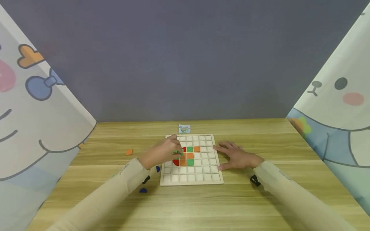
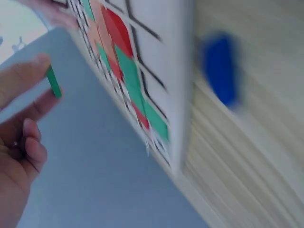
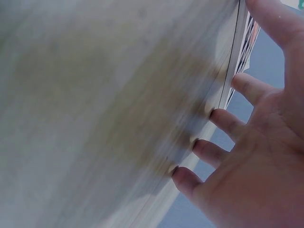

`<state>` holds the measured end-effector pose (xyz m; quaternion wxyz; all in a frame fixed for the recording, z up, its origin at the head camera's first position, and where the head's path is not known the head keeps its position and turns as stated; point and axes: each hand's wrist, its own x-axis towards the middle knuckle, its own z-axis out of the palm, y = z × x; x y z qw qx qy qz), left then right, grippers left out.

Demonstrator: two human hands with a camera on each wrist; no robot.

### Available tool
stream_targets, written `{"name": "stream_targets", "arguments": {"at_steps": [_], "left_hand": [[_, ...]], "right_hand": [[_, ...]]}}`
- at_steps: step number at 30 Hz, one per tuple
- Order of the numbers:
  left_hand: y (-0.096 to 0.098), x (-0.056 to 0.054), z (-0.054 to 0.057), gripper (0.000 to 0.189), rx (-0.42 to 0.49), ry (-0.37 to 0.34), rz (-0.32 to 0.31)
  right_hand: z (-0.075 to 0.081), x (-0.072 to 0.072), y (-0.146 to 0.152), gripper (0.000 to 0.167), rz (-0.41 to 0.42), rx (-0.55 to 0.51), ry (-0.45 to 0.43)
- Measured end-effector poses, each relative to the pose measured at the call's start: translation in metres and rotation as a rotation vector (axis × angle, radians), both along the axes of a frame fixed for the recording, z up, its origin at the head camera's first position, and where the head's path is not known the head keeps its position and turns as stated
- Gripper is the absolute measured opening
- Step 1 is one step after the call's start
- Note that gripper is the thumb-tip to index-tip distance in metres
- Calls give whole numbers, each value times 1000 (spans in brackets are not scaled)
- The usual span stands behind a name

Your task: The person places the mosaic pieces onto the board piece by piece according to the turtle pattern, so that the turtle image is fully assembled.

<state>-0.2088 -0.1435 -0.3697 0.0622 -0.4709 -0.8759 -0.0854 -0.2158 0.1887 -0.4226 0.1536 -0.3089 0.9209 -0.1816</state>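
A pale wooden grid board [image 1: 190, 184] lies on the table in the head view, with red, green and orange tiles in some squares. Above its left part, my left hand [image 1: 163, 151] pinches a thin green tile [image 2: 54, 81] between thumb and a fingertip, edge-on in the left wrist view. On the board, an orange tile [image 1: 197, 149], a green tile [image 1: 190, 162] and a rounded red piece [image 1: 176, 162] show; the hand hides some squares. My right hand [image 1: 237, 157] rests at the board's right edge, its fingers spread, thumb and a fingertip touching the rim.
Left of the board lie two dark blue rounded pieces, one [image 1: 143, 190] nearer me, and a loose orange tile [image 1: 128, 152]. A small printed card [image 1: 184, 128] is behind the board. A grey wall [image 1: 190, 64] and patterned cloths enclose the table [image 1: 245, 208].
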Motion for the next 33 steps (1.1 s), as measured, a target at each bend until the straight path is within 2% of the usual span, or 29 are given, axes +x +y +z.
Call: {"name": "stream_targets", "arguments": {"at_steps": [4,9,14,18,25,33], "left_hand": [[34,-11,-7,5,-60,-37,18],[64,-14,-17,9,-178,-66,49],[81,-16,-23,8,-146,-88,81],[87,-17,-27,6,-127,-84,93],[83,-17,-27,16,-112,-97,119],[78,-20,-24,2,-169,-80,130]], "right_hand": [[-2,-1,1,93,4,1,-3],[-5,-1,-1,92,4,4,-4],[-2,-1,-1,92,-3,16,2],[2,0,-1,91,-3,14,-3],[5,1,-3,92,-9,14,-13],[5,1,-3,91,-6,13,-4]]}}
